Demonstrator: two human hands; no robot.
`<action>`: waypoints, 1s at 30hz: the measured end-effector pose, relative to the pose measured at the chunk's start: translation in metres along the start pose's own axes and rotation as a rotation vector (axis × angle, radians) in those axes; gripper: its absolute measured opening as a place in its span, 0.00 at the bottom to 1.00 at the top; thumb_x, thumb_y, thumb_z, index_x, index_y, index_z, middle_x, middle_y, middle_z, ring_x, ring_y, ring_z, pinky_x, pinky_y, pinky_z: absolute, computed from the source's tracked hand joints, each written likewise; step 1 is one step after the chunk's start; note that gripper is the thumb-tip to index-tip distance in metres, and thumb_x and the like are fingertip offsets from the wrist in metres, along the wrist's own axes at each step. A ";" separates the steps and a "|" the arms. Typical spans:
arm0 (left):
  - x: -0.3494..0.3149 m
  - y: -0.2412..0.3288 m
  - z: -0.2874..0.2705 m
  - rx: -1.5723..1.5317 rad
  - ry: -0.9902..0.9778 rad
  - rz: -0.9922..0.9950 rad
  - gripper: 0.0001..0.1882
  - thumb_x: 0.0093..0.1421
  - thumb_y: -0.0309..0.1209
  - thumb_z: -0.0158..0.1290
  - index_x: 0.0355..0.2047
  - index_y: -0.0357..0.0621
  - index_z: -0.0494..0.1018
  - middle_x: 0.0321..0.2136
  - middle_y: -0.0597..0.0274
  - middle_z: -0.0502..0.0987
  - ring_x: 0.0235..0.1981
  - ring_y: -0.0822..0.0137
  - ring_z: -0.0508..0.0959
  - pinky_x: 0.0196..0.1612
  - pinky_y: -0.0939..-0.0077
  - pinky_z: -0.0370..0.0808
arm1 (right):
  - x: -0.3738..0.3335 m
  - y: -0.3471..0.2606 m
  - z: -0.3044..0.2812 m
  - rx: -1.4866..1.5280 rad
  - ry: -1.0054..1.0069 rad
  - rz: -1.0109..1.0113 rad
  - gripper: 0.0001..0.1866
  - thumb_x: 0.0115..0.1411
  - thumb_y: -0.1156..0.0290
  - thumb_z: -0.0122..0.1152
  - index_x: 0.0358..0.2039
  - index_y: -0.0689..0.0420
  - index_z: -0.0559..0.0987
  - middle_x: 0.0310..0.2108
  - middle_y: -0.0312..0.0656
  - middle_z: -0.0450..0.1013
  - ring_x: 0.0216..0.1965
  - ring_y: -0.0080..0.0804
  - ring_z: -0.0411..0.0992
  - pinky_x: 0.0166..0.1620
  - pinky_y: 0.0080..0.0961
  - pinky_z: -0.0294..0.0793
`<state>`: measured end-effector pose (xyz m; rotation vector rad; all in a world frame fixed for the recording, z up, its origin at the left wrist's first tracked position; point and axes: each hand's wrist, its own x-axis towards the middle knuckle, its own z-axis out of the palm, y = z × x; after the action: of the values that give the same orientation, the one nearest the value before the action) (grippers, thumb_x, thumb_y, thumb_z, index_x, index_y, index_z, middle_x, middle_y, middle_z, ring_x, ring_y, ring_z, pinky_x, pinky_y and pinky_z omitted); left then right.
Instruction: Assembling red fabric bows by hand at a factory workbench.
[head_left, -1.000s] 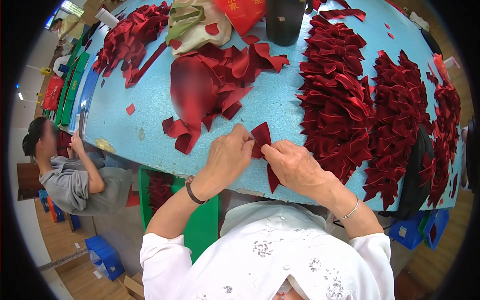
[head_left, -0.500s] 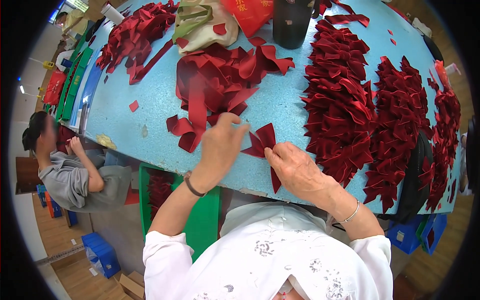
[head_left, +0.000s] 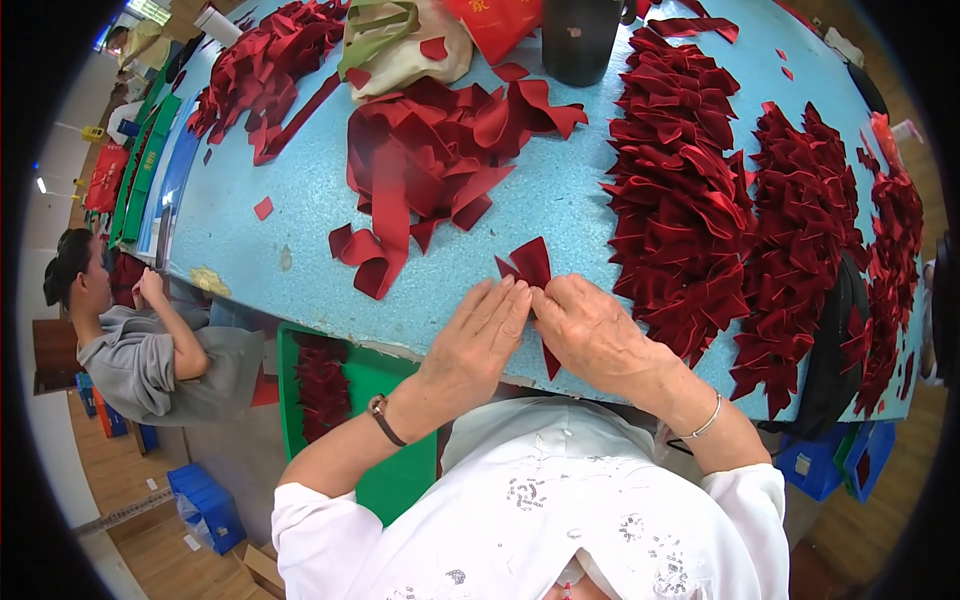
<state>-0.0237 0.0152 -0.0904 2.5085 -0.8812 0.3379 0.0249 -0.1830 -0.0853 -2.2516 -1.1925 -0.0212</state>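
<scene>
A dark red fabric bow [head_left: 531, 262] is held at the table's near edge, its pointed ends sticking out above and below my fingers. My right hand [head_left: 590, 322] pinches the bow at its middle. Against it rests my left hand [head_left: 478, 335], fingers pressed together and touching the bow's left side; its fingertips partly hide the fabric. Just beyond my hands lies a loose heap of red ribbon pieces [head_left: 430, 150], with one long strip [head_left: 391, 205] hanging toward me. Rows of finished-looking red bows [head_left: 680, 190] are packed close together to the right.
The blue table [head_left: 300, 220] has a chipped near edge. A dark cup [head_left: 580, 40] and a cream bag [head_left: 425, 50] stand at the back. Below the edge is a green bin [head_left: 390, 460] with red bows. Another person [head_left: 165, 345] sits at the left.
My left hand has moved right and down from beside the ribbon heap to meet the bow. My right hand has kept its pinch, almost in place.
</scene>
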 end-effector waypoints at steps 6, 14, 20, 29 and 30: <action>0.006 0.002 -0.012 0.141 -0.099 -0.070 0.28 0.53 0.25 0.56 0.53 0.25 0.63 0.50 0.40 0.70 0.53 0.49 0.71 0.61 0.48 0.62 | -0.002 0.001 0.006 -0.021 0.027 0.024 0.16 0.52 0.79 0.61 0.42 0.67 0.73 0.33 0.46 0.68 0.37 0.43 0.70 0.40 0.34 0.74; 0.023 -0.012 -0.040 -0.228 0.239 -0.273 0.11 0.56 0.21 0.55 0.40 0.35 0.74 0.35 0.52 0.78 0.37 0.56 0.78 0.41 0.65 0.75 | -0.005 0.000 0.005 -0.026 0.010 0.029 0.15 0.54 0.77 0.61 0.42 0.66 0.72 0.34 0.47 0.68 0.38 0.43 0.70 0.41 0.35 0.74; 0.052 -0.014 -0.014 -0.649 0.121 -0.322 0.06 0.60 0.20 0.53 0.38 0.35 0.75 0.29 0.56 0.79 0.29 0.68 0.79 0.34 0.77 0.75 | -0.006 -0.001 0.008 -0.080 0.059 -0.020 0.14 0.52 0.77 0.60 0.40 0.66 0.72 0.34 0.48 0.67 0.38 0.43 0.69 0.43 0.35 0.72; 0.070 -0.033 0.013 -0.395 -0.054 -0.221 0.09 0.60 0.21 0.53 0.42 0.34 0.72 0.31 0.55 0.79 0.28 0.69 0.78 0.32 0.74 0.75 | -0.004 0.002 0.005 -0.074 0.026 -0.028 0.18 0.52 0.75 0.64 0.42 0.67 0.72 0.34 0.45 0.65 0.37 0.39 0.68 0.41 0.33 0.72; 0.070 -0.033 0.013 -0.308 -0.018 -0.174 0.10 0.60 0.22 0.53 0.42 0.34 0.72 0.31 0.55 0.79 0.28 0.70 0.78 0.32 0.74 0.75 | -0.005 0.002 0.005 -0.071 0.024 -0.029 0.18 0.52 0.75 0.64 0.42 0.67 0.72 0.34 0.45 0.65 0.37 0.39 0.68 0.41 0.33 0.72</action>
<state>0.0518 -0.0054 -0.0869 2.2821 -0.6590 0.1118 0.0220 -0.1852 -0.0922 -2.2885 -1.2290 -0.1024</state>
